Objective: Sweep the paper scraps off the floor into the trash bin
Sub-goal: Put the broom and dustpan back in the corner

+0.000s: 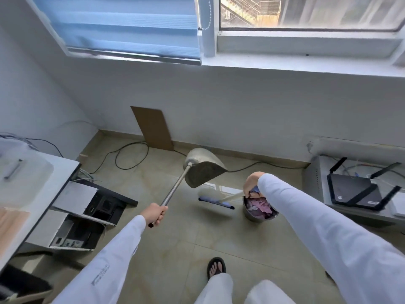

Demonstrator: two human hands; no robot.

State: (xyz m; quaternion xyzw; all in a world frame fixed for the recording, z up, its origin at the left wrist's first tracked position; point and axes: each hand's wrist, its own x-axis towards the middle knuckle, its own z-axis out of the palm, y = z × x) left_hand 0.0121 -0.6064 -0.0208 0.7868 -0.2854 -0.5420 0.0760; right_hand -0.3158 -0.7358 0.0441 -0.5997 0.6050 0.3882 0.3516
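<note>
Left hand (156,212) clenched round the metal handle of the dustpan (203,170); the pan is held up off the floor (197,238), tilted, its open side facing down and right. Right hand (252,185) reaches down over the trash bin (252,216), fingers curled onto a bunch of paper scraps (260,206) at its mouth. Purple, pink and blue scraps fill the bin. Broom (215,201) lies on the floor just left of the bin, its handle running toward the rim. Cardboard sheet (153,128) leans on the wall behind; black cable (131,156) loops along the floor; a sandalled foot (216,267) shows near the bottom edge
</note>
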